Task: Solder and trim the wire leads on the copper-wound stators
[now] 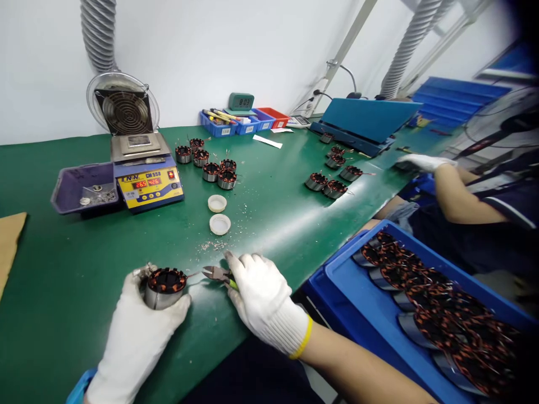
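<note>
My left hand [137,331], in a white glove, grips a round motor stator [165,287] with copper windings, resting on the green mat [63,269] near the front edge. My right hand [263,300], also gloved, holds small side cutters [217,274] whose jaws point left at a wire sticking out of the stator. Wire clippings [214,244] lie just beyond the cutters.
A solder pot [145,174] with a purple tray [82,188] stands at the back left. Two white caps [219,214], stator groups [208,163] [332,177] and blue bins [242,122] lie beyond. A blue crate of stators [429,306] sits right; a co-worker's gloved hand [423,163] rests there.
</note>
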